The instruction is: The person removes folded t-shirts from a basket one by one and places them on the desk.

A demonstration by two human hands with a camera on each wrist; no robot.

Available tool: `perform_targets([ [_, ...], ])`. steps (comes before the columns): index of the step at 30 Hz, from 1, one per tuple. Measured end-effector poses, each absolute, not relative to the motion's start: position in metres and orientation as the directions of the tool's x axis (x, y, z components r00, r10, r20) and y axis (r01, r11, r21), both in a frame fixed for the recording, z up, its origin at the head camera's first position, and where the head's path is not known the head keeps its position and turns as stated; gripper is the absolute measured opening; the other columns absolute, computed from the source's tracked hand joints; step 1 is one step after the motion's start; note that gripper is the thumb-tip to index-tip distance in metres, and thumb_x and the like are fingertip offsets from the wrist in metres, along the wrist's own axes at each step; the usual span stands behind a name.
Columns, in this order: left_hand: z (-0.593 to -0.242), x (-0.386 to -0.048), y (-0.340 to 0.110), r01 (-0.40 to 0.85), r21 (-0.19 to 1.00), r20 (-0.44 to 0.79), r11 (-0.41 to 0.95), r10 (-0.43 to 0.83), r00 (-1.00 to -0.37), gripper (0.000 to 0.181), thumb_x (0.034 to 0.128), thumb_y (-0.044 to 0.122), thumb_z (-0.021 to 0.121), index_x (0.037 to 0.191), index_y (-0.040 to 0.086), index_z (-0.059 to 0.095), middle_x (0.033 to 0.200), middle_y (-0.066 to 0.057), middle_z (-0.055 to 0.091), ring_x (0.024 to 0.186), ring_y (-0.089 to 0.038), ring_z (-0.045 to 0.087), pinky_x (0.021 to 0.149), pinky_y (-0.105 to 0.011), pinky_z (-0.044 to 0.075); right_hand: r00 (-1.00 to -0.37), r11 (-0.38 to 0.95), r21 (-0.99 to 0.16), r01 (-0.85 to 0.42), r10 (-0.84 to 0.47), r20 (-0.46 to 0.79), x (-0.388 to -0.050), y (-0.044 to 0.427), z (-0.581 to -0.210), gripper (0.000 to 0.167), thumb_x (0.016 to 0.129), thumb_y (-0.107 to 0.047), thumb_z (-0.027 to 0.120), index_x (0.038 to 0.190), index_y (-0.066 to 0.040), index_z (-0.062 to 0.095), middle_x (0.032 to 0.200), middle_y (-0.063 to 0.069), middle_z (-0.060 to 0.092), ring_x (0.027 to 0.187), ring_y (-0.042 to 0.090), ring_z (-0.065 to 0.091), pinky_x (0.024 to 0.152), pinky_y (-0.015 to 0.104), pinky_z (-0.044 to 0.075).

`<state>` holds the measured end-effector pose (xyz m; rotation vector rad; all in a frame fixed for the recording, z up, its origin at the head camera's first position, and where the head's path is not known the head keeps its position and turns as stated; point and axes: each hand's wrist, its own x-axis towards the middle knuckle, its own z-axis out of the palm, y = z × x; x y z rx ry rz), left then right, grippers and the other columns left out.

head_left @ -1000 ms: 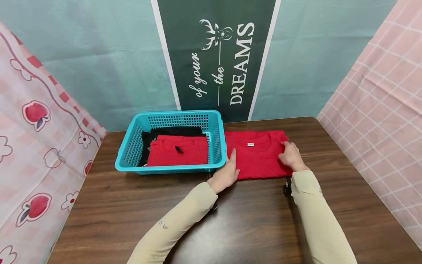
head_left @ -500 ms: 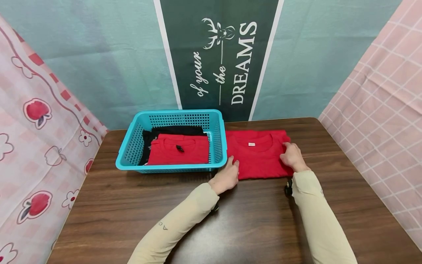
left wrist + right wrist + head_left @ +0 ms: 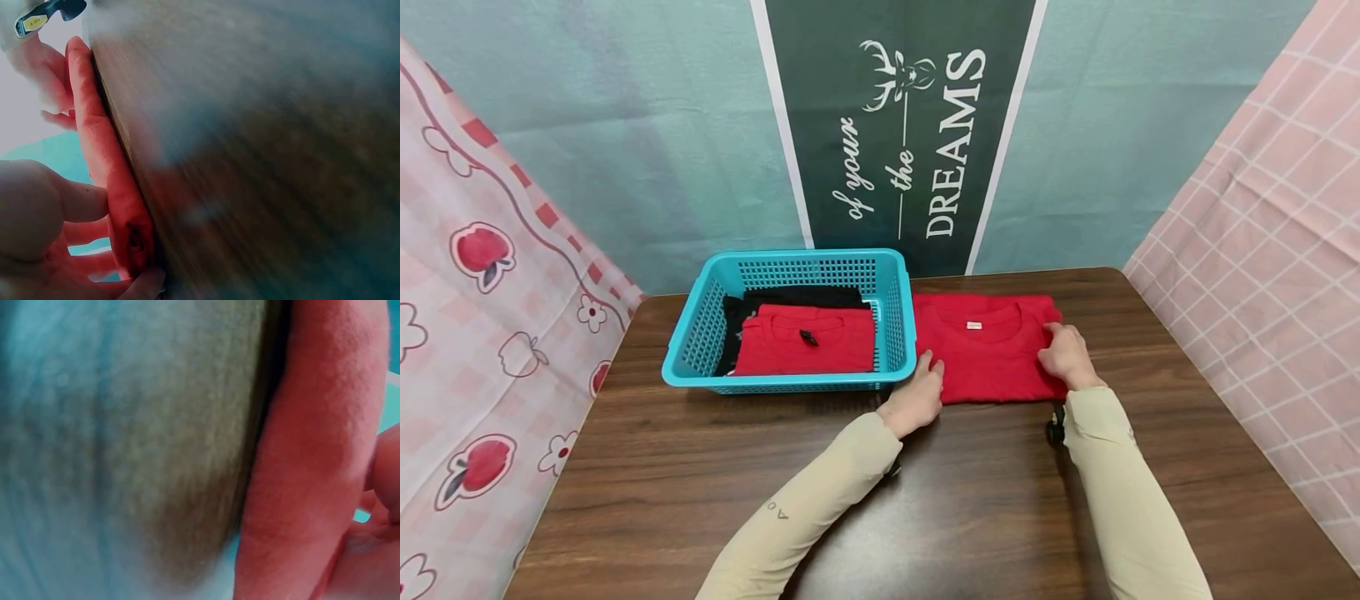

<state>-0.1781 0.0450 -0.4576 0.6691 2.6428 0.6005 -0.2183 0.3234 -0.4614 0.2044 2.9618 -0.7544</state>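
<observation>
A folded red T-shirt [image 3: 992, 360] with a white neck label lies on the table just right of the blue basket. My left hand [image 3: 914, 398] is at its left side, by the basket's corner. In the left wrist view the thumb [image 3: 84, 201] touches the shirt's folded edge, and fingers curl round its end near the tabletop. My right hand [image 3: 1066, 357] grips the right side, thumb on the cloth; its other fingers are partly hidden. The right wrist view shows the thick red fold [image 3: 306, 462] close up, flat against the wood.
The blue plastic basket [image 3: 700, 382] holds another folded red T-shirt [image 3: 842, 348] with a dark neck mark, on top of black folded clothes [image 3: 805, 296]. Under everything is a brown wooden table [image 3: 715, 475]. Printed cloths hang behind and on both sides.
My left fingers have drawn in from pointing forward to curling at the shirt's left edge. The shirt's front edge has shifted very slightly away. The right hand stays almost in place.
</observation>
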Motion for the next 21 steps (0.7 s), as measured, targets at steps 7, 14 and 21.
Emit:
perform_targets([
  [7, -0.4584, -0.1783, 0.0453, 0.355, 0.481, -0.227, 0.801, 0.506, -0.832, 0.063, 0.0941, 0.011, 0.058, 0.150, 0.001, 0.031, 0.158, -0.016, 0.021, 0.148, -0.025, 0.019, 0.091, -0.029, 0.054, -0.990, 0.865, -0.480, 0.142, 0.115, -0.084, -0.2164, 0.3221, -0.4610, 0.056, 0.083, -0.004, 0.044, 0.135, 0.015, 0.040, 0.133, 0.042, 0.037, 0.123, 0.054, 0.034, 0.105, 0.061, 0.034],
  [14, -0.4586, -0.1785, 0.0454, 0.364, 0.471, -0.211, 0.804, 0.503, -0.838, 0.061, 0.0957, 0.014, 0.056, 0.150, 0.001, 0.031, 0.158, -0.015, 0.022, 0.147, -0.025, 0.020, 0.092, -0.027, 0.054, -0.992, 0.866, -0.485, 0.125, 0.120, -0.043, -0.2143, 0.3254, -0.4584, 0.052, 0.082, -0.002, 0.046, 0.131, 0.014, 0.044, 0.128, 0.043, 0.037, 0.117, 0.055, 0.035, 0.098, 0.062, 0.037],
  [21, -0.4576, -0.1725, 0.0409, 0.422, 0.381, -0.191, 0.823, 0.517, -0.835, 0.059, 0.0952, 0.015, 0.057, 0.148, 0.002, 0.035, 0.156, -0.015, 0.027, 0.146, -0.024, 0.025, 0.085, -0.027, 0.056, -0.992, 0.880, -0.458, 0.124, 0.117, -0.044, -0.2140, 0.3201, -0.4580, 0.051, 0.082, -0.003, 0.047, 0.130, 0.014, 0.045, 0.129, 0.043, 0.037, 0.117, 0.058, 0.035, 0.099, 0.063, 0.033],
])
